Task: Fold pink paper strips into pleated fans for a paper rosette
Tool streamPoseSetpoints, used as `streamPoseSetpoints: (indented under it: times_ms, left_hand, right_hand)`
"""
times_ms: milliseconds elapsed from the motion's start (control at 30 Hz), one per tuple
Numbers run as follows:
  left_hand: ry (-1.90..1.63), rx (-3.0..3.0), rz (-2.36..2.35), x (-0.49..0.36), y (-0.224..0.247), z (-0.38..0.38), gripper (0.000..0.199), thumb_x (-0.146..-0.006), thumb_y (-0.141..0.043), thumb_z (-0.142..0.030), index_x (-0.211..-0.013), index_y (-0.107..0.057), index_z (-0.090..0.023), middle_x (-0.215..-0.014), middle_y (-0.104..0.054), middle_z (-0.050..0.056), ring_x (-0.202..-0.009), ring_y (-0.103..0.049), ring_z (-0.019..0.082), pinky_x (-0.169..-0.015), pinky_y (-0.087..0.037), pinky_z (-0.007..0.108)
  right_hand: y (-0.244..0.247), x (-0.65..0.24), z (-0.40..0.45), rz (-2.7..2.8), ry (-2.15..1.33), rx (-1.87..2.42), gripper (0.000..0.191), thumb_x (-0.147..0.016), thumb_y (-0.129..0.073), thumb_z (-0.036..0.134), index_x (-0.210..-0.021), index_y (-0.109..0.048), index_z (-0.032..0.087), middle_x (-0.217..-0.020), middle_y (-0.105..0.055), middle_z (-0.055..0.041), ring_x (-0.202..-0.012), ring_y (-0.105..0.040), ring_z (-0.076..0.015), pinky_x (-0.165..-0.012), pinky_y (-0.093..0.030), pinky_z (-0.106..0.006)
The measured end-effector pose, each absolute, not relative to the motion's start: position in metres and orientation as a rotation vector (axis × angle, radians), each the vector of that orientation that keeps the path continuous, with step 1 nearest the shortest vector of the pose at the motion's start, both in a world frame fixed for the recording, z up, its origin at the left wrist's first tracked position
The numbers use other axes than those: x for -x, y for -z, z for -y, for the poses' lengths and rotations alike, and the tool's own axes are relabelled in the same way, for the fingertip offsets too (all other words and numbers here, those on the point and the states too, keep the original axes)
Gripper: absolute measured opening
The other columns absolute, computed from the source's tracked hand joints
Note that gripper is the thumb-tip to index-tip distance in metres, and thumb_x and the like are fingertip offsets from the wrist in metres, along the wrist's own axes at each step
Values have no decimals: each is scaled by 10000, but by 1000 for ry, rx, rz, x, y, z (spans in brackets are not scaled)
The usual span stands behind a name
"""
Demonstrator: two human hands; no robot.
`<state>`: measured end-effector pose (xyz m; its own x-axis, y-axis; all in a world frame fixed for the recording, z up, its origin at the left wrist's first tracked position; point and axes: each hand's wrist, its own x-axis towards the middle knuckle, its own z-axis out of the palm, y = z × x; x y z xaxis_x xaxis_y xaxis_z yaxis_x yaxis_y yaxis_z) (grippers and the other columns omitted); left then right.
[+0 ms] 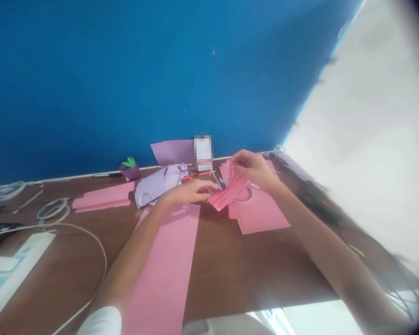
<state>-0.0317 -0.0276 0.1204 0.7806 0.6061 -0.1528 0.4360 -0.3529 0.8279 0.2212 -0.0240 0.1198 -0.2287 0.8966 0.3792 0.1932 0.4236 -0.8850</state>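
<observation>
A pink folded paper piece [228, 193] with small cut-outs along its edges is held slantwise above the brown table. My right hand [253, 168] pinches its upper end, fingers bent downward. At the lower left end, the curled fingers of my left hand [194, 190] close on its edge. Under and behind it lie several pink paper sheets [261, 216], with a roll of tape [243, 194] on top. Below my left forearm stretches a long pink paper sheet [171, 260]. Crumpled lilac paper [157, 184] lies beside my left wrist, near a red pen [197, 175].
Folded pink paper [104, 196] and a purple paper piece with green leaves [130, 168] lie to the left. A white power strip [17, 274] and a looping white cable [103, 249] occupy the near left. The blue wall [160, 83] bounds the table's back.
</observation>
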Motion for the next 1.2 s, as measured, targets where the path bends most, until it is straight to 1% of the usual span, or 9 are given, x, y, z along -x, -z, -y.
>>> streamPoseSetpoints:
  times_ms: [67, 200, 267, 400, 533, 667, 833, 933, 1200]
  left_hand:
    - [-250, -2061, -816, 31, -121, 30, 273, -885, -560, -355, -1108, -655, -229, -1077, -694, 52, -906, -650, 160, -722, -493, 241]
    - [-408, -2151, -1029, 26, -119, 31, 226, -895, -516, -363, -969, -672, -218, -933, -690, 28, -713, -593, 139, -586, -439, 242]
    - [-550, -2174, -1073, 23, -117, 30, 214, -900, -503, -339, -939, -667, -207, -895, -687, 21, -706, -581, 139, -628, -449, 260]
    - [-819, -2236, -1018, 15, -114, 28, 188, -908, -516, -285, -937, -682, -203, -987, -688, 35, -850, -608, 158, -775, -474, 297]
    - [-993, -2219, -975, 11, -115, 30, 161, -906, -551, -271, -981, -679, -208, -1018, -689, 46, -916, -626, 164, -851, -486, 310]
    - [-895, -2167, -973, 13, -116, 33, 221, -916, -550, -331, -1078, -653, -221, -1082, -698, 49, -971, -637, 180, -899, -484, 338]
    - [-559, -2057, -893, 20, -117, 33, 359, -881, -588, -459, -1153, -621, -228, -1112, -693, 76, -984, -653, 201, -870, -498, 350]
    - [-395, -2030, -827, 23, -114, 32, 417, -841, -649, -431, -1205, -590, -236, -1076, -704, 77, -931, -671, 192, -820, -503, 332]
    - [-309, -2163, -851, 21, -108, 31, 262, -884, -564, -308, -1120, -634, -220, -933, -709, 44, -792, -643, 155, -712, -468, 278]
  right_hand:
    - [-119, -221, 24, 1686, -885, 960, 150, -799, -678, 305, -884, -627, 193, -762, -624, -4, -646, -555, -121, -571, -431, -264]
    - [-119, -220, 24, 1700, -860, 964, 136, -794, -675, 297, -873, -642, 191, -745, -621, -1, -633, -550, -118, -574, -436, -269]
    - [-120, -219, 25, 1725, -869, 972, 136, -797, -666, 298, -880, -653, 191, -745, -629, -3, -626, -551, -118, -579, -443, -274]
    - [-121, -218, 26, 1789, -869, 961, 136, -807, -648, 311, -867, -676, 192, -799, -667, -27, -680, -591, -143, -629, -476, -302]
    - [-120, -215, 28, 1840, -855, 940, 119, -810, -646, 286, -870, -702, 200, -879, -691, -44, -773, -623, -172, -715, -496, -339]
    - [-122, -212, 31, 1828, -884, 939, 107, -804, -655, 279, -860, -702, 200, -891, -694, -40, -775, -626, -169, -725, -495, -336]
    - [-124, -216, 30, 1773, -881, 962, 94, -805, -658, 273, -852, -684, 196, -808, -674, -15, -693, -597, -137, -662, -474, -299]
    - [-123, -219, 28, 1717, -895, 960, 111, -806, -662, 280, -874, -673, 193, -786, -657, -6, -664, -574, -125, -624, -457, -280]
    - [-122, -219, 28, 1726, -871, 962, 130, -804, -665, 285, -886, -678, 185, -798, -652, -14, -680, -567, -126, -619, -448, -273]
